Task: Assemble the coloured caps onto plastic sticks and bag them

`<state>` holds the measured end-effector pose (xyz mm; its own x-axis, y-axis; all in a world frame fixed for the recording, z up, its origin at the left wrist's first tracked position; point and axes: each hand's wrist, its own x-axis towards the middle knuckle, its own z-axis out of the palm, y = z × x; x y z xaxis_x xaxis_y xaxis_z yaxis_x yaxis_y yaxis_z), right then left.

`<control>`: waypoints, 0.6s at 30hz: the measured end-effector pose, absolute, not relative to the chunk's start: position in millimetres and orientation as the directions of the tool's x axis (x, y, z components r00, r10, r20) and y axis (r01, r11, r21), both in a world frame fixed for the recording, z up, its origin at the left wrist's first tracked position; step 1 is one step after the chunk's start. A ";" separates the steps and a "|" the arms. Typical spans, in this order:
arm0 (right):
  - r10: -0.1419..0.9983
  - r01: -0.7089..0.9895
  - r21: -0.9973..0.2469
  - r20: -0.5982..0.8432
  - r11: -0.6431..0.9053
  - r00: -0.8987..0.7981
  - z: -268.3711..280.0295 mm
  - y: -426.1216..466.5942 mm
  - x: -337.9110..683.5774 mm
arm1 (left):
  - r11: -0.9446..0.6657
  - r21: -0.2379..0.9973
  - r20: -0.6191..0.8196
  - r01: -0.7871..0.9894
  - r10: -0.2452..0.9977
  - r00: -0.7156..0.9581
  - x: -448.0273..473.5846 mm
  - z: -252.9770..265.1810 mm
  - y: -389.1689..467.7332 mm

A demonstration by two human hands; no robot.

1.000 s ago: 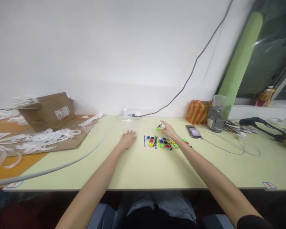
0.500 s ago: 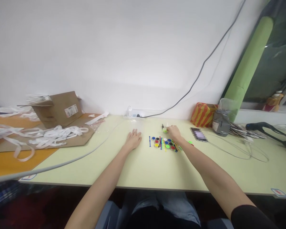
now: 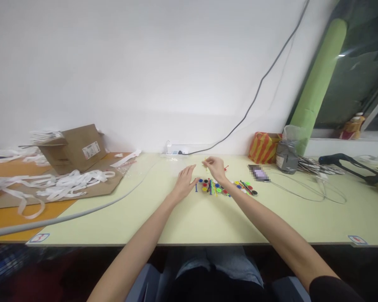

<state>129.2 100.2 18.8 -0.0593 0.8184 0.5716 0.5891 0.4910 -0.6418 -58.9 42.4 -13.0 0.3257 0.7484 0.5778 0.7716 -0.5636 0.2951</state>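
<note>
My left hand is held just left of the small pieces, fingers spread and holding nothing. Pinched together, the fingers of my right hand are over the back of the pile; a yellowish bit shows at their tips, too small to name. Below the two hands lie round coloured discs in blue, red, yellow, green and black. Thin coloured sticks with widened ends are mixed among them. A blue stick lies apart at the left end. My right wrist and forearm hide part of the pile.
A phone with a cable lies right of the pile, before a striped bag and a grey package. A power strip is against the wall. Leftward are a thick cable, white straps and a cardboard box.
My right hand has moved left and lifted slightly, uncovering more pieces at the right. My left hand has shifted right toward the pile, risen off its flat rest and spread its fingers.
</note>
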 end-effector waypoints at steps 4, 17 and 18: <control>0.843 0.236 -0.811 0.533 0.534 -0.076 0.5 51.2 99.6 | -0.572 0.370 0.607 0.732 0.745 0.276 -46.5 -9.3 34.5; 0.811 0.199 -0.813 0.574 0.548 0.114 -5.3 29.7 123.3 | -0.657 0.237 0.687 0.715 0.634 0.354 -41.6 1.6 28.4; 0.811 0.205 -0.810 0.576 0.550 0.100 -6.7 30.1 123.0 | -0.681 0.244 0.669 0.691 0.634 0.388 -42.0 1.1 28.6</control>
